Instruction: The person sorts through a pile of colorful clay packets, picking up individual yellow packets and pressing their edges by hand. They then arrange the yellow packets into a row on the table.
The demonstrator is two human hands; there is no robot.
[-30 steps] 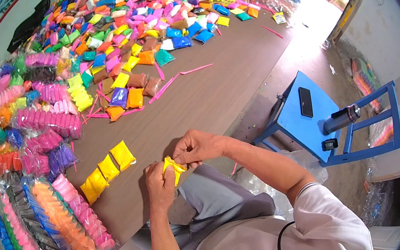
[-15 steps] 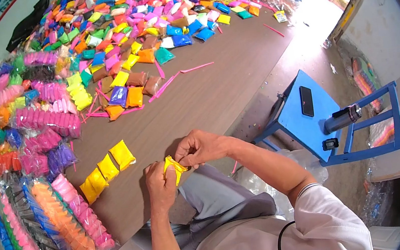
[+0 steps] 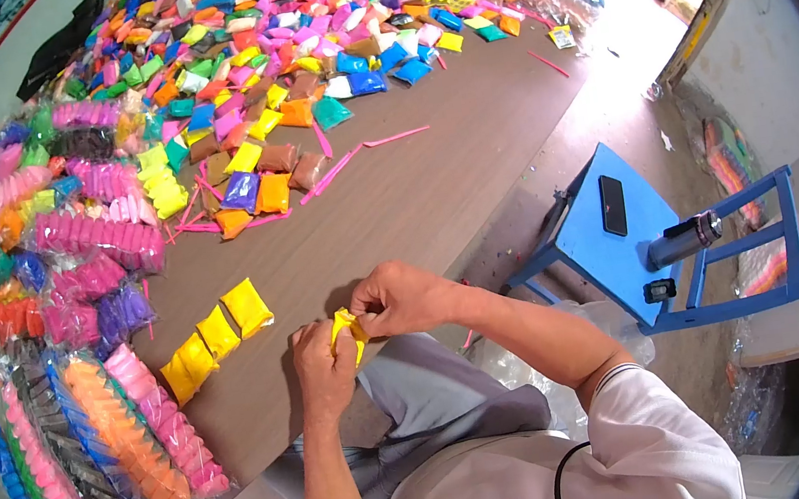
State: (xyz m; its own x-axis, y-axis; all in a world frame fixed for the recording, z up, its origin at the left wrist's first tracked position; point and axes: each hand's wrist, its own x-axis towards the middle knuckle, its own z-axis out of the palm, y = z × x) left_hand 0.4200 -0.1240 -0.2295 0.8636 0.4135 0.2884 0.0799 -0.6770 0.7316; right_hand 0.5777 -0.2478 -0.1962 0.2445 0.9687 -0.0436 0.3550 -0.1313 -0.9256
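Note:
A small yellow packet (image 3: 347,331) is held between my two hands at the near edge of the table. My left hand (image 3: 321,361) is closed around its left side, thumb on top. My right hand (image 3: 396,297) pinches at the packet's right edge, with the fingertips partly hidden. Three yellow packets (image 3: 219,332) lie in a slanting row on the table, to the left of my hands.
Many loose coloured packets (image 3: 291,37) are heaped across the far side of the brown table (image 3: 392,190). Bagged rows of packets (image 3: 131,436) line the left edge. At right stands a blue chair (image 3: 579,236) carrying a phone (image 3: 613,204) and a flask (image 3: 686,238).
My right hand's fingers have shifted slightly along the packet's edge, and less of the packet shows. The view has moved a little; the row of yellow packets is unchanged.

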